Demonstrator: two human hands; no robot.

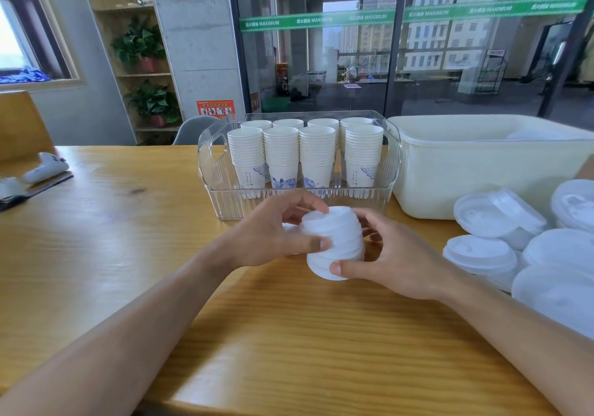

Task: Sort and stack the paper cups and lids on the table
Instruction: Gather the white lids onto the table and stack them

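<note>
Just below the centre of the frame, both hands hold a nested stack of white plastic lids (334,243) above the pale wooden counter (289,335). The left hand (273,232) has its fingers curled round the stack's left side, and the right hand (395,255) pinches the bottom edge, probably to square the lids up. Behind, a clear plastic bin (221,190) holds rows of stacked white paper cups (283,155). Loose white lids (495,222) lie at right beside a cream tub (466,171).
</note>
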